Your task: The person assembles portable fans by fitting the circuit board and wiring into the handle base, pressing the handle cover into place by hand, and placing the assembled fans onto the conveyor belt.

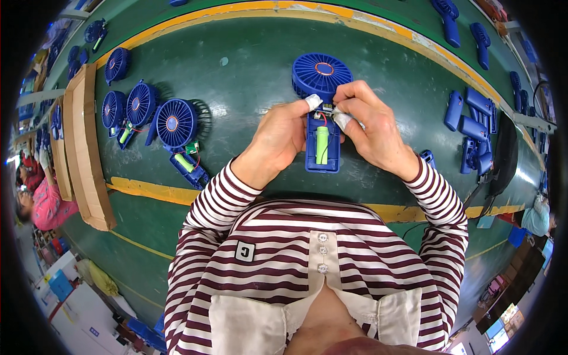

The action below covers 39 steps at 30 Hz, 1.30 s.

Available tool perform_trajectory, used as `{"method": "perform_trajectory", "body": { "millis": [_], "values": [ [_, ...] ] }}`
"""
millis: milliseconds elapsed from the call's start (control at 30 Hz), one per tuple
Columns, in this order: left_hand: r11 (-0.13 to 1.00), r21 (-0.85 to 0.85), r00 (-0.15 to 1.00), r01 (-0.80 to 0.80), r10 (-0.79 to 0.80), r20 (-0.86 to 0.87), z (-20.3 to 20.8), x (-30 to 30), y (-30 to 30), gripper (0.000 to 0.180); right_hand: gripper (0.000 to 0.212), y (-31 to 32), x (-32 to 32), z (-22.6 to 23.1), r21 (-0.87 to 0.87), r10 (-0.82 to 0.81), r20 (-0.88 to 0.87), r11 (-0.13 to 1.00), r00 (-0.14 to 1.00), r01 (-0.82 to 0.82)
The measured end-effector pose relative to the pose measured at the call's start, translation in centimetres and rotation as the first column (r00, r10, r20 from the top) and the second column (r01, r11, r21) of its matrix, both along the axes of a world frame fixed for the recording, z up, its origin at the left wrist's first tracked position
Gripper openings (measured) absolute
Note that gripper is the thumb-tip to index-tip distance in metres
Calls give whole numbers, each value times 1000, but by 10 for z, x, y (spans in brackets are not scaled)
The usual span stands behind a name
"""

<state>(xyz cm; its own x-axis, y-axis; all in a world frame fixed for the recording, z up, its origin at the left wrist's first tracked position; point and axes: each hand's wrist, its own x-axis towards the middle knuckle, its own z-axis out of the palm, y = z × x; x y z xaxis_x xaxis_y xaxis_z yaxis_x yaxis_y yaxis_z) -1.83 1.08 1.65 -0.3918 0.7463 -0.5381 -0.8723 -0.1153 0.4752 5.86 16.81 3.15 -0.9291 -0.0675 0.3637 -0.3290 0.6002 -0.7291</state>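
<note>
A blue handheld fan (322, 71) is in front of me, its handle open and pointing toward my body. A green battery cell (322, 145) lies in the handle housing (322, 168), with red and black wires running up to a small circuit board at the neck. From the left, my left hand (278, 133) grips the fan, its covered thumb pressing beside the board. My right hand (373, 124) is closed on the neck's right side, with white covers on its fingertips. Those fingertips partly hide the board, and any small part between them cannot be made out.
Several blue fans (171, 123) with exposed batteries lie on the green table (248, 65) at left, beside a cardboard tray (89, 148). Blue handle covers (473, 127) are piled at right near a dark strap (504, 154). More fans (448, 23) lie beyond the yellow line. Other people sit at both sides.
</note>
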Motion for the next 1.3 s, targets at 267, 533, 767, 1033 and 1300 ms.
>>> {"method": "perform_trajectory", "body": {
  "millis": [267,533,767,1033,1300],
  "values": [
    [987,-160,999,23,-28,-29,-5,4,0,26,22,-3,4,-3,216,30,-66,976,997,-15],
    [986,-160,996,38,-51,-79,-5,6,-4,21,15,-6,8,-8,344,55,-38,938,998,-38],
    [965,-236,969,119,-164,-183,-4,10,-2,16,13,-6,11,-11,335,46,-33,942,998,-33],
    [969,-227,980,94,-131,-153,-15,12,-2,14,13,-12,19,-14,438,-184,87,890,979,128],
    [971,-222,992,88,-105,-69,-28,13,2,22,8,-6,6,-6,356,-216,459,933,862,45]
  ]
}}
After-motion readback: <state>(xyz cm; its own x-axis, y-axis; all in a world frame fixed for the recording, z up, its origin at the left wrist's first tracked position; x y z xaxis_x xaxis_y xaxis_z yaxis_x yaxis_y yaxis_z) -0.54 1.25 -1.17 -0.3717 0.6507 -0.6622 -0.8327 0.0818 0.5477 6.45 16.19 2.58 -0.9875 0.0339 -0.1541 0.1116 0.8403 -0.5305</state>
